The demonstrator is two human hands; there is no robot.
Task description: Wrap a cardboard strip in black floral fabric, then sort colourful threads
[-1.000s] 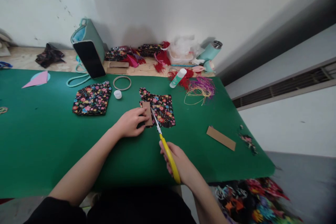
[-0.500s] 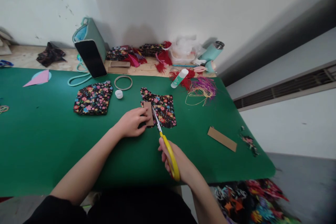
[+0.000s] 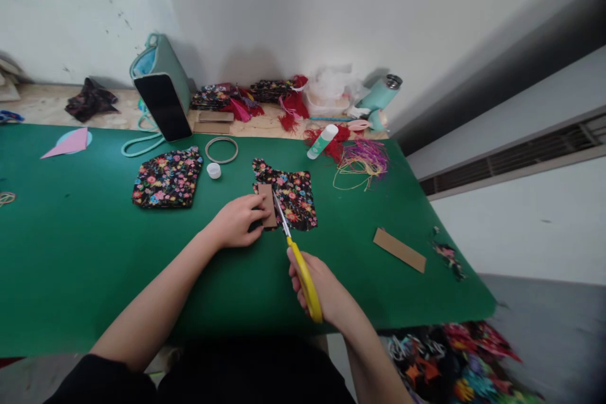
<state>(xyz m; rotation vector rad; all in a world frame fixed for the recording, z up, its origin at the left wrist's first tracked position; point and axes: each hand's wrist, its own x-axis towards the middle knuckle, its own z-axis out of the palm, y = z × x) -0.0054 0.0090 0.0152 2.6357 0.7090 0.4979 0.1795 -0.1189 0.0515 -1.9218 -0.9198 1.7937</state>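
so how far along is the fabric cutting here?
Done, by the look of it: one floral piece lies apart on the green mat. In hand: the left hand presses a cardboard template onto the second floral fabric, while the right hand runs the yellow scissors along the template's right edge. Left: most of that fabric remains uncut beyond the blades.

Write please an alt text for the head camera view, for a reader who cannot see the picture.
A person's right hand works yellow scissors along a small cardboard strip that the left hand presses onto a floral cloth piece on a green table. Another floral piece, a ring, a glue stick and coloured threads lie behind.
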